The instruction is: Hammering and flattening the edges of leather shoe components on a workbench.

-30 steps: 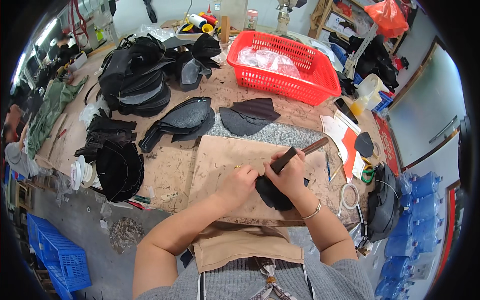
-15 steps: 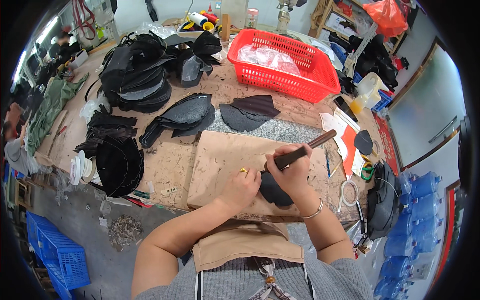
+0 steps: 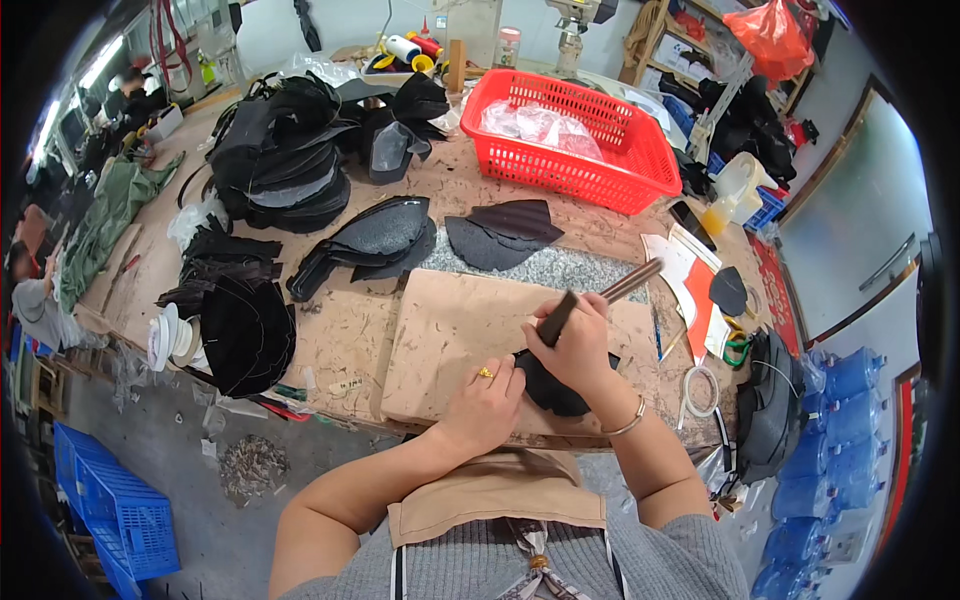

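at the near edge of the table [image 3: 340, 335], a black piece [image 3: 552, 392] lies on a tan board [image 3: 440, 315]; the left hand [image 3: 484, 405] rests at the piece's left side, whether pinching it cannot be told; just beside, the right hand [image 3: 573, 345] is clenched round a brown-handled tool [image 3: 634, 280].

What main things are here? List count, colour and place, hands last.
Table: 1, brown, centre
Board: 1, tan, table's near edge
Workpiece: at least 1, black, on board
Handled tool: 1, brown, above workpiece
Basket: 1, red, table's far side
Cut pieces: many, black, table's left
Cloth: 1, green, far left
Bottles: several, blue, lower right
Crate: at least 1, blue, floor left
Bag: 1, red, upper right
Left hand: 1, bare, workpiece's left edge
Right hand: 1, bare, around tool
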### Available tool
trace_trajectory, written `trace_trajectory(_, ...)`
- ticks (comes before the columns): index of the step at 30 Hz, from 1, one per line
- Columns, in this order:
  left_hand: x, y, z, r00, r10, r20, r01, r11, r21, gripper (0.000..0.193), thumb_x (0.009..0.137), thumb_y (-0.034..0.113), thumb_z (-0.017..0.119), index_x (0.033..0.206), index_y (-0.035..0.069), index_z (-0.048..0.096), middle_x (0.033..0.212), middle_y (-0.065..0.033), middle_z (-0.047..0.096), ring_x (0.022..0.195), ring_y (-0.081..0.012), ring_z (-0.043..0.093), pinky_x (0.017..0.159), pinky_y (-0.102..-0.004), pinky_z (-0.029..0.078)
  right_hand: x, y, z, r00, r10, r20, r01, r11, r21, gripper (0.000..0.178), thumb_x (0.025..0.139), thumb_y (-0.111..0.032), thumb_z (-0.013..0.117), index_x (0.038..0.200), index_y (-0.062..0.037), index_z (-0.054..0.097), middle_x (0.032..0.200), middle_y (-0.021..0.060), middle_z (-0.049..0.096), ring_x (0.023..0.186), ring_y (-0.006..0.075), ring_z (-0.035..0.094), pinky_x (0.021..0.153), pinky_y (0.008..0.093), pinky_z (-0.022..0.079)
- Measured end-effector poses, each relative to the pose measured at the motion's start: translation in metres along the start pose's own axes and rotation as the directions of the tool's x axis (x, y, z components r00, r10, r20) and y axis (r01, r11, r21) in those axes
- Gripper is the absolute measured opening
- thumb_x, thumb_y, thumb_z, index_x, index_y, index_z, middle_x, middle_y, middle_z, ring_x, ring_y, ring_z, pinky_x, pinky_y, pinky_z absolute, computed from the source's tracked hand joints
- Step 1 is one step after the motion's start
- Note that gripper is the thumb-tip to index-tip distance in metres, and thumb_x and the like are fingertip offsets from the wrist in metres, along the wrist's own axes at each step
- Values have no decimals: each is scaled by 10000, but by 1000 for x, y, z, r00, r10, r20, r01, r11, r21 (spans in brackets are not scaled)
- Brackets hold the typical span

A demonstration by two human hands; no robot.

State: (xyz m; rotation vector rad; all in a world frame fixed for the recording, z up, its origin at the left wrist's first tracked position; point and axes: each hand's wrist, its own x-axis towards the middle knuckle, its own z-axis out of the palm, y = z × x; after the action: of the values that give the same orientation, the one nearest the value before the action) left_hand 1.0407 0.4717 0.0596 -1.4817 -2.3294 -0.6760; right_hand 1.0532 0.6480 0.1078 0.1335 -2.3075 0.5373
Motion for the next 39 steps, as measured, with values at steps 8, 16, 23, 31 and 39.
trace_trajectory(8, -15, 7, 4, 996, 70, -56, -76, 990, -116, 383, 788, 193, 627, 1121, 5, 600, 1158, -127, 613, 1086, -265, 562, 919, -378, 429, -6, -1, 11, 997, 37, 67, -40, 998, 44, 233, 680, -181, 798, 781, -79, 615, 757, 19, 641, 766, 229, 604, 822, 374, 393)
trace_trajectory(16, -24, 21, 22, 959, 278, -46, -279, 960, -25, 409, 805, 293, 626, 1141, 61, 621, 1214, -69, 595, 1168, -228, 526, 960, -364, 398, -12, -5, 17, 997, -10, -70, 13, 999, 48, 252, 691, -181, 800, 835, -89, 615, 766, 3, 645, 743, 237, 593, 856, 384, 383)
trace_trajectory(23, -24, 27, 21, 970, 244, -22, -243, 969, 55, 393, 806, 315, 657, 1129, 91, 630, 1236, -44, 587, 1182, -203, 509, 977, -388, 377, 7, -2, -20, 957, 160, -242, -148, 987, 68, 204, 674, -143, 802, 774, -113, 627, 721, 9, 632, 750, 232, 591, 821, 382, 373)
trace_trajectory(31, 19, 42, 14, 957, 233, 173, -201, 962, -186, 609, 773, 387, 705, 1268, 70, 545, 1425, -145, 414, 1354, -417, 317, 1107, -506, 251, -27, 38, -35, 963, 201, -178, -217, 973, -73, 272, 696, -208, 800, 874, -85, 636, 726, 11, 649, 796, 214, 610, 882, 391, 362)
trace_trajectory(39, 17, 3, -2, 994, 88, -71, -112, 869, -482, 173, 894, 120, 605, 1048, 56, 651, 1036, -54, 642, 915, -199, 641, 830, -338, 521, -92, 57, -65, 767, 410, -494, -479, 878, -15, 292, 711, -178, 789, 919, -79, 611, 716, 7, 659, 757, 212, 587, 863, 398, 345)
